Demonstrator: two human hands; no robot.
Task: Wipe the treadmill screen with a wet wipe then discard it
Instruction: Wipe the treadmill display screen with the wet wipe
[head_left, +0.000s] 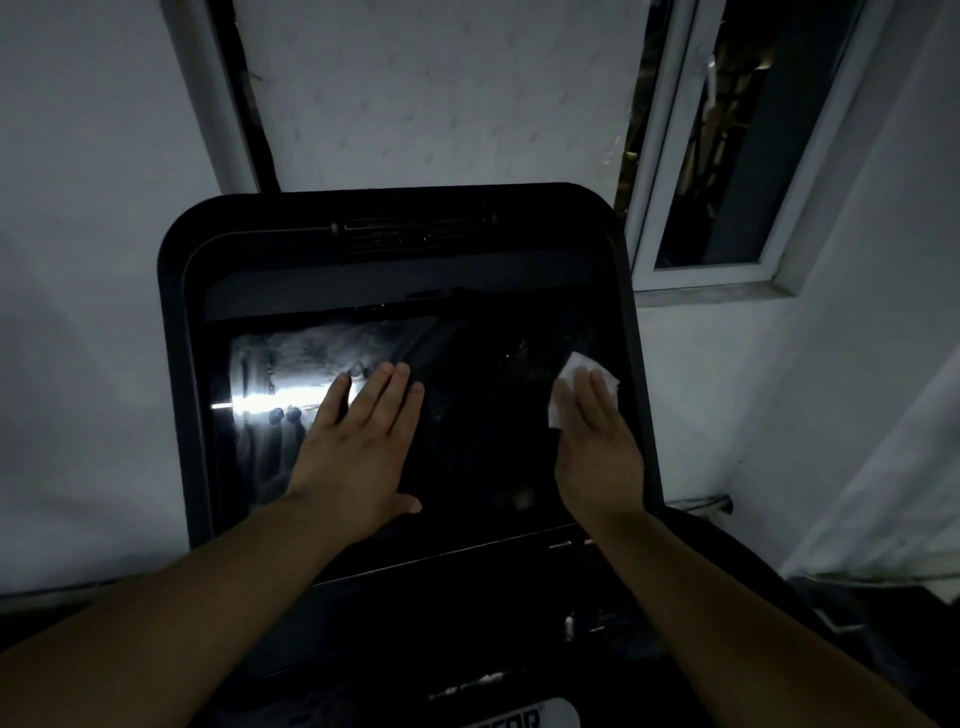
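Note:
The treadmill screen (467, 431) is a dark glossy panel set in a black console, tilted up toward me. My left hand (358, 441) lies flat on its middle-left part, fingers together, nothing in it. My right hand (597, 436) presses a white wet wipe (571, 371) flat against the screen's right side; the wipe sticks out above and to the left of my fingers. A bright reflection streaks the screen's left part.
The black console frame (176, 364) surrounds the screen, with a vent slot (410, 231) at its top. White walls stand behind, and a white-framed window (727, 156) is at the upper right. A pale curtain (893, 493) hangs at the right edge.

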